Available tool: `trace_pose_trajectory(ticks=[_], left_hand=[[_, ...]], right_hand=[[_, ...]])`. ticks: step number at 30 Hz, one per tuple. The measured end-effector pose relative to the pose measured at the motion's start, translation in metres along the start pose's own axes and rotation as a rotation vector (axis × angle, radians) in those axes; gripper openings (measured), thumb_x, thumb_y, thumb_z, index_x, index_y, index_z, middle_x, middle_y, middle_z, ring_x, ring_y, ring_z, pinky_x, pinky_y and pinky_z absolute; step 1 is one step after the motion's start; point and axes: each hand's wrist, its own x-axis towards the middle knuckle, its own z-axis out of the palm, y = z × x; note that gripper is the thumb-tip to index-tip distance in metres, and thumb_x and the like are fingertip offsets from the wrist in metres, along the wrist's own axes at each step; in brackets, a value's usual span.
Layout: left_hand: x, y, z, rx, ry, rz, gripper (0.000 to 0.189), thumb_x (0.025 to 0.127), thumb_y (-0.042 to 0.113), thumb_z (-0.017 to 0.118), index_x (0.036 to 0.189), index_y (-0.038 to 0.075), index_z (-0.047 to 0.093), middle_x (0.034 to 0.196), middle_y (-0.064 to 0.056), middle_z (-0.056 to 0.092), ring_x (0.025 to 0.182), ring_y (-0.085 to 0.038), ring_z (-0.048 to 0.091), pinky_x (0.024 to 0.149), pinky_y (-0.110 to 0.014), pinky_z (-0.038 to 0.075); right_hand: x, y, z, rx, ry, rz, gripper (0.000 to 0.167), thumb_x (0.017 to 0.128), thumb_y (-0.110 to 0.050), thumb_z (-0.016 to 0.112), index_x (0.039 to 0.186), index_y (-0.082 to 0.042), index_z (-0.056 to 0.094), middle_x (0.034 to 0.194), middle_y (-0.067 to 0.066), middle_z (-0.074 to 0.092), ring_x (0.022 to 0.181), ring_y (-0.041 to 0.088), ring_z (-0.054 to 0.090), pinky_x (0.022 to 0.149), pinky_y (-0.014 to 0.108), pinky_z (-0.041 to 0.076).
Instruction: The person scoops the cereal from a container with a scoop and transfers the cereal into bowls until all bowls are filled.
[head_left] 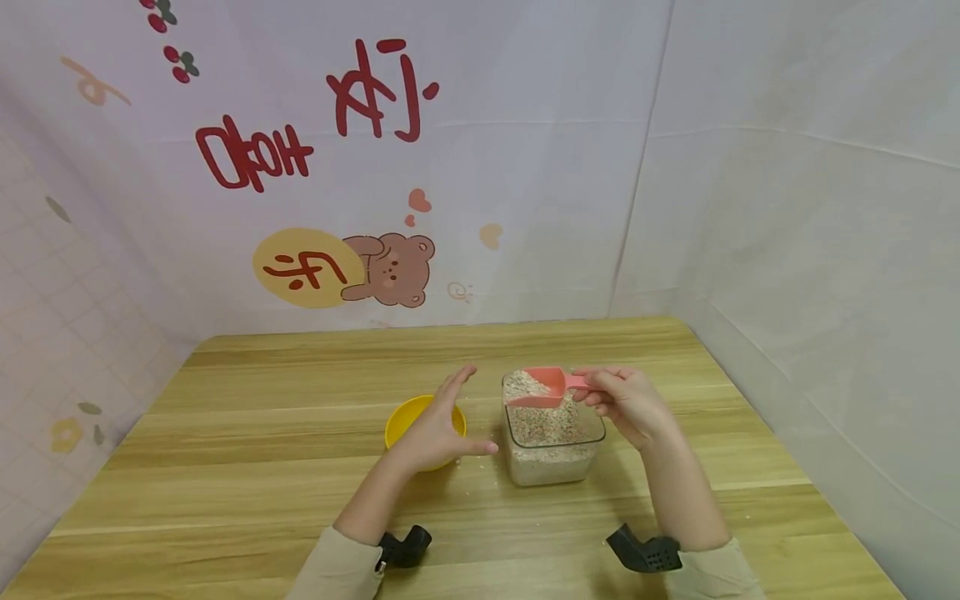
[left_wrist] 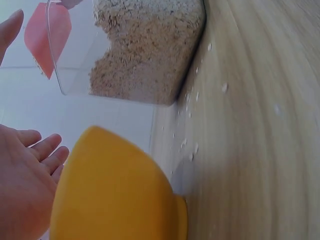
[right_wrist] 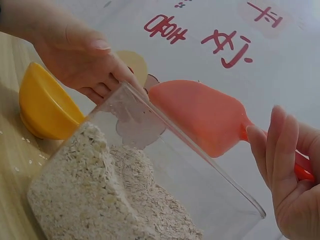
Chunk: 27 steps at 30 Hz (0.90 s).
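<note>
standing on the wooden table [head_left: 262,433], the clear container [head_left: 551,468] is holding heaped flakes [head_left: 551,427]. to its left, the yellow bowl [head_left: 403,418] is sitting upright. near the bowl, your left hand [head_left: 437,429] is extending straight fingers, thumb apart. your right hand [head_left: 628,402] is clamping the handle of the pink scoop [head_left: 553,382], which is carrying flakes above the container. stray flakes [left_wrist: 225,88] are lying on the table.
</note>
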Motion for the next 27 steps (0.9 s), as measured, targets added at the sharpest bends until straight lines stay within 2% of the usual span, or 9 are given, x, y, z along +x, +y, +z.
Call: trace_pose_trajectory(ticks=[3, 10, 15, 23, 27], left_hand=[[-0.002, -0.001, -0.004, -0.006, 0.009, -0.019, 0.114, 0.065, 0.043, 0.087, 0.154, 0.028, 0.017, 0.158, -0.002, 0.014, 0.141, -0.029, 0.019, 0.107, -0.057, 0.024], [-0.008, -0.004, -0.011, 0.002, 0.026, -0.027, 0.113, 0.064, 0.036, 0.089, 0.153, 0.026, 0.02, 0.158, -0.002, 0.015, 0.141, -0.028, 0.02, 0.107, -0.055, 0.026], [-0.013, -0.008, -0.016, 0.009, 0.031, -0.035, 0.113, 0.065, 0.036, 0.089, 0.153, 0.028, 0.019, 0.158, -0.002, 0.014, 0.141, -0.027, 0.02, 0.106, -0.056, 0.027], [-0.018, -0.017, -0.021, 0.015, 0.04, -0.031, 0.112, 0.065, 0.032, 0.089, 0.153, 0.024, 0.02, 0.157, -0.004, 0.016, 0.14, -0.029, 0.021, 0.106, -0.057, 0.026], [-0.023, -0.019, -0.024, 0.014, 0.042, -0.04, 0.114, 0.064, 0.035, 0.089, 0.153, 0.025, 0.02, 0.157, -0.006, 0.015, 0.14, -0.032, 0.02, 0.105, -0.061, 0.026]], right_hand=[[0.0, 0.0, 0.003, 0.006, 0.0, -0.003, 0.024, 0.095, 0.001, 0.049, 0.112, 0.013, 0.062, 0.072, 0.007, 0.069, 0.057, 0.004, 0.061, 0.048, 0.013, 0.045], [0.0, 0.001, 0.012, 0.015, 0.014, -0.01, 0.021, 0.094, 0.002, 0.05, 0.104, 0.006, 0.068, 0.071, 0.007, 0.069, 0.057, 0.004, 0.062, 0.048, 0.012, 0.045], [0.001, 0.003, 0.017, 0.028, 0.018, -0.005, 0.024, 0.093, 0.003, 0.05, 0.111, 0.013, 0.063, 0.07, 0.007, 0.069, 0.056, 0.004, 0.061, 0.048, 0.012, 0.045], [0.001, 0.005, 0.024, 0.018, 0.026, -0.011, 0.021, 0.093, 0.003, 0.05, 0.105, 0.007, 0.067, 0.07, 0.007, 0.069, 0.056, 0.005, 0.062, 0.047, 0.013, 0.046], [0.002, 0.006, 0.029, 0.016, 0.03, -0.004, 0.022, 0.093, 0.002, 0.051, 0.109, 0.01, 0.065, 0.07, 0.007, 0.069, 0.057, 0.006, 0.063, 0.047, 0.014, 0.046]])
